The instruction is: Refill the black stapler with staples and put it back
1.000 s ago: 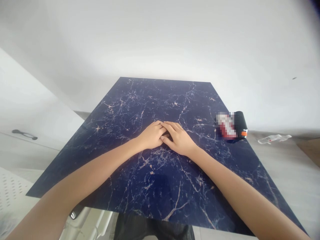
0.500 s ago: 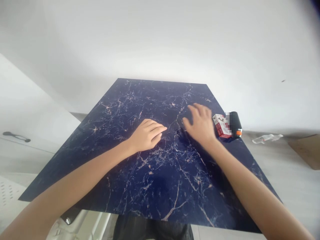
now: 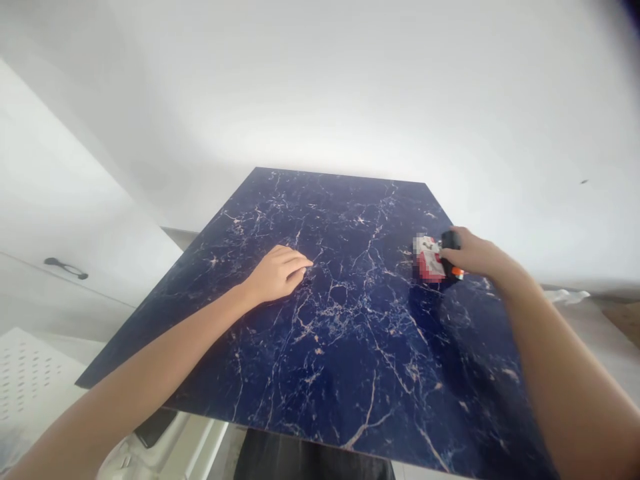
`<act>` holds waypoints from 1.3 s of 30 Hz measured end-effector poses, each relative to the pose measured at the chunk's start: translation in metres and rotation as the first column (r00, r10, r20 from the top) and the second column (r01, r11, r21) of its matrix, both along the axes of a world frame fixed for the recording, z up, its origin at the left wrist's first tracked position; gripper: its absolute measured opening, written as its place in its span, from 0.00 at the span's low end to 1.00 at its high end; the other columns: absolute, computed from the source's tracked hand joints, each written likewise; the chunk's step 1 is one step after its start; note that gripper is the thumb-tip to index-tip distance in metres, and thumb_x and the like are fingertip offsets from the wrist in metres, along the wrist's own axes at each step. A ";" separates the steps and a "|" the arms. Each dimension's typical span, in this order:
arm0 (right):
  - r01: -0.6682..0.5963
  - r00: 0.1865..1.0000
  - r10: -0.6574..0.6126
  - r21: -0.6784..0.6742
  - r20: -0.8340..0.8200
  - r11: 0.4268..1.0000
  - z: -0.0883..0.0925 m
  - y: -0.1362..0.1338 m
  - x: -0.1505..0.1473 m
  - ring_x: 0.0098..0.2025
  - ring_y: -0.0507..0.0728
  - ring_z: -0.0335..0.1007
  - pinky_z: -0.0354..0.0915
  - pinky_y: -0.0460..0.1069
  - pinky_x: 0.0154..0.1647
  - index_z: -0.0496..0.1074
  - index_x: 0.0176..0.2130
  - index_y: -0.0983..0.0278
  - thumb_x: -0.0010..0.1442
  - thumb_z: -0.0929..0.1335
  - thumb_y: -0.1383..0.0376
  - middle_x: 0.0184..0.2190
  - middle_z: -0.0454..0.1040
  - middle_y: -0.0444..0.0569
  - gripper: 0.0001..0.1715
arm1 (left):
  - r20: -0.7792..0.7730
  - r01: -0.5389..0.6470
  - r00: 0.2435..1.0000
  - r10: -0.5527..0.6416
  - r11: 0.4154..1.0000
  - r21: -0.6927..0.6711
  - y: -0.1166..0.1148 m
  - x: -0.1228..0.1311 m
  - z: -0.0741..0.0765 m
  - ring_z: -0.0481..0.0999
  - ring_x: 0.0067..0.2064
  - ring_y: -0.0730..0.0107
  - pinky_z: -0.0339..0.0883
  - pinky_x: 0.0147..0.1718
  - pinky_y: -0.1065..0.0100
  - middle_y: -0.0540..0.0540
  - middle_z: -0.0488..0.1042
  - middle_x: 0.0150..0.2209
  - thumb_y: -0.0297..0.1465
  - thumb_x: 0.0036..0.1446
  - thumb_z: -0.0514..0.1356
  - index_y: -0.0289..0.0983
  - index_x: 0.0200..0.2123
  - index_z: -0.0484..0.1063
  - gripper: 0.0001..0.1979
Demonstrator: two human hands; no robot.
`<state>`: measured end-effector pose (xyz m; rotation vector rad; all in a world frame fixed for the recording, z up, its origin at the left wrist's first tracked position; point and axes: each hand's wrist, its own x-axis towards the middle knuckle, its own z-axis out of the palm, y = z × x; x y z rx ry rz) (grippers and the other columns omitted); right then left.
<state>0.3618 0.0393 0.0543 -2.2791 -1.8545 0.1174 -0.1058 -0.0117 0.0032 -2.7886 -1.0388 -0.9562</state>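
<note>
My right hand (image 3: 475,255) is at the right side of the table, its fingers and thumb closed round a black block-like item (image 3: 451,243) with an orange patch near its bottom. A small red and white box (image 3: 430,261) stands directly against the left side of that item. Whether the two are lifted off the surface I cannot tell; a dark reflection shows below them. My left hand (image 3: 281,273) rests palm down left of the table's middle, fingers loosely stretched out together, holding nothing.
The dark blue marble-patterned table (image 3: 340,347) fills the middle, its far edge near a white wall (image 3: 320,87). A white cabinet with a black handle (image 3: 66,268) stands at left. Beyond the right edge lie a clear plastic item (image 3: 567,296) and a brown board (image 3: 620,313).
My right hand has moved right from open table and closed on the black item. The item and the box have shifted left on the table. My left hand stays nearly in place.
</note>
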 end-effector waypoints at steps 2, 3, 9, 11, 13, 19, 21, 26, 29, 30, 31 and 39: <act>-0.026 0.999 0.022 -0.112 -0.033 0.993 0.005 0.005 -0.042 0.46 0.72 0.81 0.71 0.60 0.40 0.60 0.73 0.66 0.61 0.72 0.57 0.53 0.78 0.73 0.46 | 0.003 -0.045 0.999 0.045 0.999 0.014 0.006 -0.008 0.002 0.82 0.48 0.61 0.70 0.54 0.53 0.45 0.84 0.46 0.30 0.69 0.56 0.42 0.48 0.81 0.13; -0.054 0.997 0.047 -0.136 -0.057 0.989 0.007 0.008 -0.066 0.47 0.73 0.81 0.72 0.61 0.41 0.57 0.74 0.64 0.61 0.72 0.56 0.55 0.78 0.71 0.48 | 0.021 -0.093 0.995 0.093 0.995 0.022 0.009 -0.015 0.004 0.82 0.48 0.60 0.69 0.55 0.53 0.45 0.84 0.46 0.31 0.69 0.56 0.42 0.47 0.81 0.13; -0.306 0.927 0.268 -0.116 -0.262 0.945 0.016 0.026 -0.212 0.37 0.68 0.82 0.75 0.60 0.41 0.55 0.72 0.71 0.57 0.72 0.59 0.50 0.80 0.69 0.51 | 0.167 -0.440 0.886 0.432 0.898 0.007 0.033 -0.072 0.011 0.81 0.50 0.58 0.67 0.58 0.54 0.44 0.84 0.46 0.32 0.69 0.55 0.40 0.45 0.81 0.13; -0.356 0.889 0.304 -0.101 -0.342 0.929 0.015 0.033 -0.253 0.31 0.66 0.82 0.76 0.60 0.41 0.56 0.71 0.72 0.58 0.72 0.59 0.44 0.82 0.66 0.49 | 0.219 -0.514 0.835 0.506 0.858 -0.021 0.039 -0.088 0.011 0.81 0.49 0.58 0.69 0.56 0.56 0.44 0.83 0.45 0.32 0.68 0.55 0.39 0.44 0.80 0.13; -0.398 0.853 0.335 -0.082 -0.401 0.914 0.014 0.040 -0.287 0.30 0.66 0.82 0.75 0.60 0.44 0.57 0.70 0.72 0.58 0.73 0.59 0.41 0.83 0.64 0.48 | 0.260 -0.555 0.795 0.548 0.830 -0.051 0.042 -0.098 0.010 0.81 0.47 0.59 0.70 0.55 0.57 0.44 0.83 0.45 0.31 0.67 0.55 0.38 0.45 0.80 0.13; -0.504 0.753 0.426 -0.024 -0.502 0.863 0.009 0.050 -0.374 0.33 0.67 0.83 0.77 0.59 0.40 0.61 0.66 0.69 0.56 0.73 0.59 0.49 0.81 0.67 0.44 | 0.296 -0.598 0.744 0.599 0.795 -0.104 0.046 -0.106 0.008 0.81 0.49 0.58 0.72 0.54 0.58 0.43 0.83 0.47 0.29 0.66 0.54 0.38 0.46 0.79 0.13; -0.537 0.733 0.471 0.008 -0.490 0.844 0.007 0.049 -0.399 0.39 0.70 0.83 0.76 0.61 0.44 0.64 0.64 0.69 0.57 0.72 0.58 0.49 0.81 0.67 0.40 | 0.309 -0.624 0.718 0.624 0.773 -0.110 0.047 -0.106 0.007 0.81 0.51 0.58 0.72 0.56 0.57 0.43 0.83 0.48 0.28 0.66 0.53 0.38 0.47 0.78 0.14; -0.566 0.705 0.525 0.069 -0.476 0.822 -0.001 0.047 -0.427 0.53 0.75 0.78 0.72 0.64 0.54 0.65 0.62 0.69 0.60 0.70 0.55 0.52 0.79 0.69 0.36 | 0.288 -0.632 0.687 0.667 0.745 -0.214 0.054 -0.115 -0.002 0.75 0.63 0.55 0.67 0.65 0.51 0.40 0.77 0.60 0.31 0.68 0.52 0.38 0.58 0.75 0.19; -0.539 0.660 0.522 0.143 -0.541 0.830 -0.013 0.048 -0.416 0.57 0.73 0.76 0.70 0.65 0.59 0.64 0.65 0.69 0.66 0.66 0.52 0.55 0.78 0.67 0.35 | 0.186 -0.546 0.764 0.617 0.773 -0.324 0.059 -0.119 -0.007 0.71 0.67 0.54 0.61 0.69 0.49 0.41 0.74 0.64 0.34 0.71 0.50 0.38 0.61 0.74 0.22; -0.523 0.640 0.513 0.165 -0.572 0.836 -0.018 0.049 -0.410 0.58 0.71 0.76 0.69 0.64 0.61 0.63 0.65 0.68 0.68 0.64 0.51 0.55 0.78 0.66 0.35 | 0.163 -0.520 0.786 0.596 0.781 -0.345 0.060 -0.119 -0.007 0.71 0.67 0.54 0.62 0.69 0.49 0.41 0.75 0.64 0.34 0.71 0.49 0.38 0.61 0.74 0.22; -0.506 0.619 0.503 0.183 -0.603 0.843 -0.024 0.049 -0.404 0.58 0.69 0.76 0.69 0.63 0.62 0.63 0.66 0.66 0.70 0.63 0.50 0.56 0.78 0.63 0.34 | 0.149 -0.503 0.802 0.578 0.789 -0.353 0.060 -0.119 -0.006 0.73 0.66 0.53 0.63 0.68 0.50 0.41 0.76 0.62 0.34 0.72 0.48 0.39 0.61 0.74 0.22; -0.449 0.551 0.539 0.317 -0.637 0.835 -0.057 0.038 -0.386 0.58 0.60 0.76 0.67 0.56 0.62 0.69 0.61 0.62 0.75 0.60 0.55 0.55 0.80 0.54 0.23 | 0.090 -0.541 0.817 0.570 0.811 -0.224 0.057 -0.112 0.002 0.77 0.54 0.54 0.69 0.59 0.53 0.42 0.80 0.53 0.27 0.67 0.50 0.39 0.55 0.77 0.20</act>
